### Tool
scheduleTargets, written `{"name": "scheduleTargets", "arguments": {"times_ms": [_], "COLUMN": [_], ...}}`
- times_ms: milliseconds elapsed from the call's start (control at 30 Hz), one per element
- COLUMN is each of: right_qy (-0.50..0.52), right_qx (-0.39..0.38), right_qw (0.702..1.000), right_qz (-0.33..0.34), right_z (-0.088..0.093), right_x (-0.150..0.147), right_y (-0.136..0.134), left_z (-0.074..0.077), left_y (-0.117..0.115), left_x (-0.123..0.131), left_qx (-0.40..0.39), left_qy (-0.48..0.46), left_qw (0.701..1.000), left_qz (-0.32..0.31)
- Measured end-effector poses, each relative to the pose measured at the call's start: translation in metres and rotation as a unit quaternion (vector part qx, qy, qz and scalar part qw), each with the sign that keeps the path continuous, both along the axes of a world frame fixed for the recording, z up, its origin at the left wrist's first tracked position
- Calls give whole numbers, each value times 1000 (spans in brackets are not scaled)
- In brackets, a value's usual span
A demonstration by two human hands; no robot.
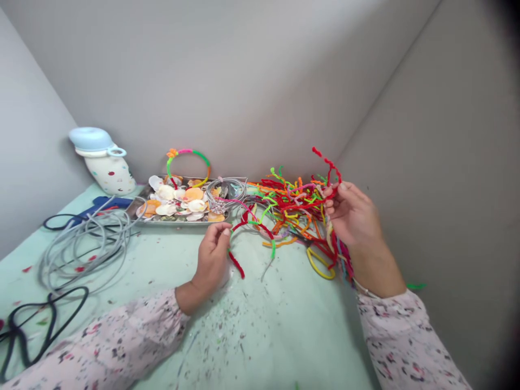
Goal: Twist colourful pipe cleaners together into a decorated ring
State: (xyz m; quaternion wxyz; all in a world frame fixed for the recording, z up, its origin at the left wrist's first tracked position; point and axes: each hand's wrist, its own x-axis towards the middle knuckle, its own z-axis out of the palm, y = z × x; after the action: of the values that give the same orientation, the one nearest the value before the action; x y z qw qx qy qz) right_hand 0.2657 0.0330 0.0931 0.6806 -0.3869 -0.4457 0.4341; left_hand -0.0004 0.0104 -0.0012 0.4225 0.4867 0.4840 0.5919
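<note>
Between finger and thumb, my left hand (213, 252) pinches a curved wire wrapped in red and green pipe cleaner (266, 232). The arc bends to the right and ends in a bare wire tip; a red tail hangs below my fingers. Over at the right, my right hand (355, 214) has its fingers closed on a red pipe cleaner (326, 160), whose end sticks up above the hand. Beside and behind that hand lies a tangled heap of colourful pipe cleaners (290, 203). Yellow-handled scissors (320, 265) rest partly under the heap.
A metal tray (182, 223) holds shells, a finished-looking colourful ring (209, 162) and a coil of grey wire (226, 189). At left are a white bottle with blue lid (108, 168), a blue tool (91, 210), a loose grey cable (81, 249) and a black cord (52, 319). Grey walls border the table.
</note>
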Motion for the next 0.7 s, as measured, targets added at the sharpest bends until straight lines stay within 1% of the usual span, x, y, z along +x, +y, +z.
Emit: {"name": "scheduleTargets", "arguments": {"times_ms": [100, 167, 200, 300, 400, 500, 533, 700], "right_qy": [22, 25, 21, -8, -8, 4, 16, 95], "right_qx": [-23, -64, -81, -106, -107, -123, -124, -161], "right_qw": [999, 995, 992, 988, 985, 981, 981, 971], "right_qz": [39, 71, 90, 116, 135, 152, 148, 151], "right_z": [6, 7, 6, 1, -7, -15, -17, -18], "right_x": [-8, -16, -20, -32, -40, -42, -41, -34], "right_y": [-7, -9, -10, -11, -9, -5, -3, 0], "left_z": [6, 12, 15, 20, 19, 16, 15, 12], "left_y": [-1, -4, -6, -13, -18, -20, -20, -20], "left_x": [1, 2, 3, 6, 9, 10, 11, 12], "left_qx": [-3, -9, -14, -43, -71, -62, -64, -81], "left_qy": [-21, -46, -48, -46, -28, -5, 4, 20], "left_qw": [999, 998, 996, 985, 966, 958, 956, 947], "left_qz": [-31, -51, -73, -159, -246, -279, -287, -309]}}
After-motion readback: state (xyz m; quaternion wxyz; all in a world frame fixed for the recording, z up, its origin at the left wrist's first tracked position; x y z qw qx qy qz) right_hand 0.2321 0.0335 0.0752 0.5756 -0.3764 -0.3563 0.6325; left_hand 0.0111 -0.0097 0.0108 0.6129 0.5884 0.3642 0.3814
